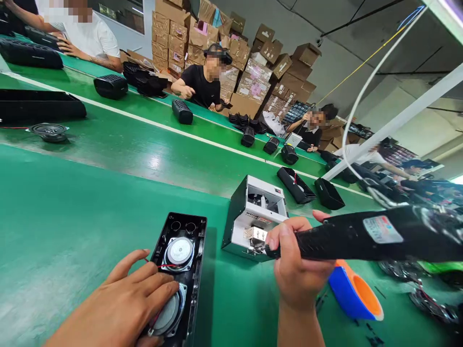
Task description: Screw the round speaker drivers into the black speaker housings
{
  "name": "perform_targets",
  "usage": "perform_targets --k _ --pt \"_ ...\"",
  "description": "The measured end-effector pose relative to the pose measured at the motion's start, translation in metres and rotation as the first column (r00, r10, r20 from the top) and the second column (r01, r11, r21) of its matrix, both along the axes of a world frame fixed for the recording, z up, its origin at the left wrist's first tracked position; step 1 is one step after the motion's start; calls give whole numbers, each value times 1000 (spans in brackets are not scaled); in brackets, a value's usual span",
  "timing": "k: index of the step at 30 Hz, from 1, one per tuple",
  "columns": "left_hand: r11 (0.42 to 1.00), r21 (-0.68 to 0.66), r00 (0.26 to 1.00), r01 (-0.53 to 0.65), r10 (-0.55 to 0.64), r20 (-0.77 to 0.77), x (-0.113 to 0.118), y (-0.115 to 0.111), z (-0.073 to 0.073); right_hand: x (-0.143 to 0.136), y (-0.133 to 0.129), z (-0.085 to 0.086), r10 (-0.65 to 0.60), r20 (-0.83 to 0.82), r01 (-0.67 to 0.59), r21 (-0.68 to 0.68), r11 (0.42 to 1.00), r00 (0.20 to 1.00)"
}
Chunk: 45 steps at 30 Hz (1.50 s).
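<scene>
Left hand (123,303), fingers apart, rests on lower speaker (168,315) in case (198,284); I'd press light, keep red wire (167,265) unpinched. Right hand (300,260) wrapped round driver (336,238), tip end by feeder (235,217); best kept in line, no side load. Case: black, open side up, on green bench (90,202), left of feeder. Lower speaker part-hidden; upper speaker (181,250) round, silver back up.

Black speaker housing (198,279); green tabletop (90,207); blue-and-orange container (356,294).
</scene>
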State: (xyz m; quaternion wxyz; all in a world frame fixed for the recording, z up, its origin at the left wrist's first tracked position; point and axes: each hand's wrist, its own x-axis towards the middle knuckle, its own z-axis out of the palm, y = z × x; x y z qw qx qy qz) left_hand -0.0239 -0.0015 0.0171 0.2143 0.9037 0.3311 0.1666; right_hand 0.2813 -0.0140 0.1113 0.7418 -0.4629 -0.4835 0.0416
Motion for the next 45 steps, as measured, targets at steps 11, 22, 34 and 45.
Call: perform_targets --k 11,22,34,45 --pt "904 -424 979 -46 -44 -200 18 6 68 -52 -37 17 294 -289 -298 29 954 911" --pt "933 -359 973 -18 -66 -220 20 6 71 -96 -21 -6 457 -232 -465 20 885 859" --pt "987 -158 997 25 -37 -68 12 4 56 -104 -15 -29 402 -165 -417 -71 906 901" --pt "997 -73 997 29 -24 69 12 1 41 -109 -13 -41 380 -116 -391 -95 916 918"
